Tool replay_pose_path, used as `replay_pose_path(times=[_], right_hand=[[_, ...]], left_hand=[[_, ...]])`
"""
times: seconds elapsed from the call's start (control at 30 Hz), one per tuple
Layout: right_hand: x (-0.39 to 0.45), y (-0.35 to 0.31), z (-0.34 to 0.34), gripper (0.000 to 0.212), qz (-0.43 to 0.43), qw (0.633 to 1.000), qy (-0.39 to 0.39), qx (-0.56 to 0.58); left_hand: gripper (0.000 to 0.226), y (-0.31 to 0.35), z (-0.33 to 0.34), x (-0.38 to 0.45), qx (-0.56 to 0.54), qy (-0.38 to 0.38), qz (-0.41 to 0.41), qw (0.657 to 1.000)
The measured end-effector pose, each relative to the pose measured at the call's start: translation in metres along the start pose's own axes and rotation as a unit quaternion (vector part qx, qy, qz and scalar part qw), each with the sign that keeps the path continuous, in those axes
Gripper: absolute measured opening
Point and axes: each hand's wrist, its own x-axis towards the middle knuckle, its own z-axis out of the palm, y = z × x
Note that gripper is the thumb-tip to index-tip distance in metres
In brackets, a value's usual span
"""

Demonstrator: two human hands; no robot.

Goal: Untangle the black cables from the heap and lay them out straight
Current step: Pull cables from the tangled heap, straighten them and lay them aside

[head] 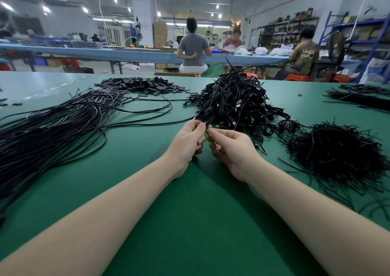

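A tall heap of tangled black cables (234, 100) stands on the green table (190, 223) just beyond my hands. My left hand (187, 140) and my right hand (228, 147) meet at the heap's near edge. Both pinch one coiled black cable (205, 118) that still hangs from the heap. The left fingers hold its loop, and the right fingertips hold the strand just beside them. To the left, a broad spread of long cables (63, 126) lies stretched out across the table.
A mound of short black ties (335, 151) sits at the right. A flat pile of small black pieces (143, 85) lies at the back left, and another cable bundle (363, 98) at the far right. People work at a blue bench (126, 54) behind.
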Motion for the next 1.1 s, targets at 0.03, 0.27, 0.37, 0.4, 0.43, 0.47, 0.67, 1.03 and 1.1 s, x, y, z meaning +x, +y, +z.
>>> replay_pose_path(times=[0.03,0.27,0.37,0.4,0.43,0.47,0.67,1.03,1.1], right_hand=[[0.000,-0.001,-0.001,0.010,0.001,1.000,-0.004,-0.005],[0.000,-0.003,-0.005,0.009,0.013,0.998,-0.025,-0.064],[0.000,-0.005,-0.006,0.006,-0.041,0.991,-0.009,-0.129],[0.000,-0.006,-0.007,0.006,-0.091,0.978,0.007,-0.189],[0.000,-0.007,-0.007,0.007,-0.153,0.953,0.028,-0.260],[0.000,-0.008,-0.007,0.010,-0.220,0.916,0.048,-0.331],[-0.005,-0.015,-0.010,0.016,-0.442,0.667,0.080,-0.595],[-0.001,-0.019,-0.008,0.013,-0.389,0.817,0.031,-0.425],[0.002,-0.021,-0.006,0.017,-0.307,0.894,0.025,-0.326]], left_hand=[[0.018,0.000,0.000,0.000,0.009,0.006,0.001,1.000],[0.019,-0.004,-0.001,0.001,0.061,0.016,0.020,0.998],[0.019,-0.004,0.000,0.001,0.084,0.015,0.035,0.996],[0.018,-0.004,0.000,0.001,0.097,0.020,0.039,0.994],[0.017,-0.004,0.001,0.000,0.113,0.027,0.041,0.992],[0.016,-0.003,0.002,0.001,0.130,0.034,0.041,0.990],[0.031,0.023,0.002,0.003,0.154,-0.003,-0.082,0.985],[0.052,0.050,-0.018,0.001,0.133,-0.054,-0.128,0.981],[0.047,0.048,-0.015,0.003,0.146,-0.039,-0.038,0.988]])
